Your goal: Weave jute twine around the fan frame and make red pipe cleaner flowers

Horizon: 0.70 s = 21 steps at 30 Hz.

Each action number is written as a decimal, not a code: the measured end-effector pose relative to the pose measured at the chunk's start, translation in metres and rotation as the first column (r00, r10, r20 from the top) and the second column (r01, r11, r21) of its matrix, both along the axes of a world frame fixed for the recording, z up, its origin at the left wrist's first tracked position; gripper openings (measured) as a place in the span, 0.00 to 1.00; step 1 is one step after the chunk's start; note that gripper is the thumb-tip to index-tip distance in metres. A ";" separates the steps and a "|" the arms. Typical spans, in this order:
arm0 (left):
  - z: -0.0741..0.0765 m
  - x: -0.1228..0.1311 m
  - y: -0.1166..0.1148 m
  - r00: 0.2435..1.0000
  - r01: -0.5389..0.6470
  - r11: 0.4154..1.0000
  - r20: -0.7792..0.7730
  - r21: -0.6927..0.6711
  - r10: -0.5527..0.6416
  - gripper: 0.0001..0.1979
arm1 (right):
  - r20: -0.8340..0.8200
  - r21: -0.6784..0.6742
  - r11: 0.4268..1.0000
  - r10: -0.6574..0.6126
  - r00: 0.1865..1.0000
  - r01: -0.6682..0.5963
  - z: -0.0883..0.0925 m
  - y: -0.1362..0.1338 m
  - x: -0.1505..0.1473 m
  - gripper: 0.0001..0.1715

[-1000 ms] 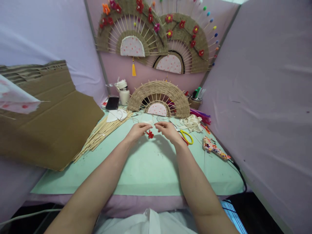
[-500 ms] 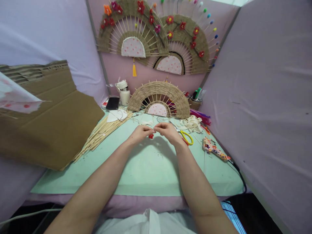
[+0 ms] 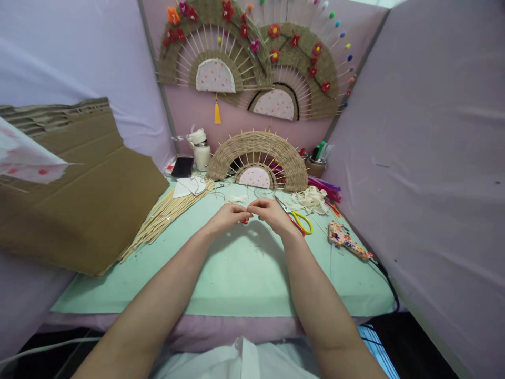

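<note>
Left hand (image 3: 229,216): thumb and fingers closed on a red piece (image 3: 245,221). Right hand (image 3: 270,211): fingertips pinched together, meeting those of the left; what lies between them cannot be told.

Red piece: small, mostly hidden, just under the fingertips above the bench (image 3: 244,279). Progress, as judged: in hand, fixed to nothing visible; its finish cannot be read.

Near fan (image 3: 257,141): upright at the back. Half-ring of coarse tan cord woven over thin sticks, tips projecting; dotted half-round at the centre. Weaving appears done; band without flowers.

Left wall fan (image 3: 215,76) and right wall fan (image 3: 294,55): similar weave, bearing red flowers (image 3: 228,10); by appearance, further along.

Scissors (image 3: 292,212): yellow-handled, beside the right hand. Glue gun (image 3: 347,242): flower-patterned, to the right. Strips (image 3: 310,200): cream, limp, heaped. Sticks (image 3: 168,216): pale, slender, bundled. Cardboard (image 3: 90,179): brown, corrugated, torn-edged, at left.
</note>
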<state>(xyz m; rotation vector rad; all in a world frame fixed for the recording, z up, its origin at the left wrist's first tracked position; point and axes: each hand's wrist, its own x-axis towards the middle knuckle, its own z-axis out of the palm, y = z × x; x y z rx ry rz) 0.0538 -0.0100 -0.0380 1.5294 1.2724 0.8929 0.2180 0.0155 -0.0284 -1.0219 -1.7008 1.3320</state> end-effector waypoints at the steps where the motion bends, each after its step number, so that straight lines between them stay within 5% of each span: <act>1: 0.000 0.000 0.000 0.998 0.012 0.999 0.056 -0.032 -0.010 0.15 | -0.015 -0.015 1.000 -0.003 1.000 0.002 -0.001 0.001 0.000 0.14; 6: 0.003 0.001 0.000 0.931 0.091 0.983 0.364 -0.158 -0.028 0.21 | -0.114 -0.093 0.996 -0.002 0.994 -0.008 -0.005 0.004 0.001 0.16; 12: 0.002 0.000 -0.001 0.903 0.045 0.975 0.427 -0.216 0.053 0.16 | -0.147 -0.107 0.994 -0.019 0.989 0.004 -0.005 0.004 -0.003 0.15; 21: 0.003 -0.002 0.002 0.822 -0.076 0.971 0.536 -0.228 0.191 0.16 | -0.107 0.227 0.967 -0.093 0.990 0.116 -0.011 0.007 -0.008 0.21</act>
